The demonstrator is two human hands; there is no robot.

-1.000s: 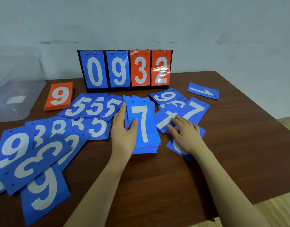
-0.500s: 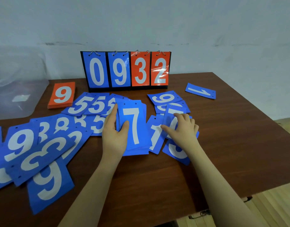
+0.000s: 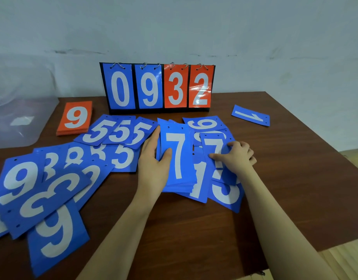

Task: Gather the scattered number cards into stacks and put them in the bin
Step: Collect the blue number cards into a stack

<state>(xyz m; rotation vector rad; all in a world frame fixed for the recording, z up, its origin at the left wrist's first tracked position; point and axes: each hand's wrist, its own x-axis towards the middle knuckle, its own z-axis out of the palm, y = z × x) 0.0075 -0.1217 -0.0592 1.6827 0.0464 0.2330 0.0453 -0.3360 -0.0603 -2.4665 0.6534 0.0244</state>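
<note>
Now my right hand (image 3: 237, 156) pinches a blue 7 card (image 3: 215, 150), thumb on its face, fingers (image 3: 247, 152) curled behind; half a second ago it only rested on the scattered cards there. My left hand (image 3: 154, 158) still grips the blue stack (image 3: 179, 158), topped by a 7, by its left edge. Brown wooden bench (image 3: 295, 178), pale wall behind. A scoreboard (image 3: 157, 86) reads 0932; an orange stack (image 3: 76, 118) shows 9; the clear bin (image 3: 18, 118) sits far left.

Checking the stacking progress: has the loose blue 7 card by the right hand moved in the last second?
Yes. Pinched by the right hand, the loose 7 card has shifted left toward the 7 stack, judged against the scoreboard.
</note>
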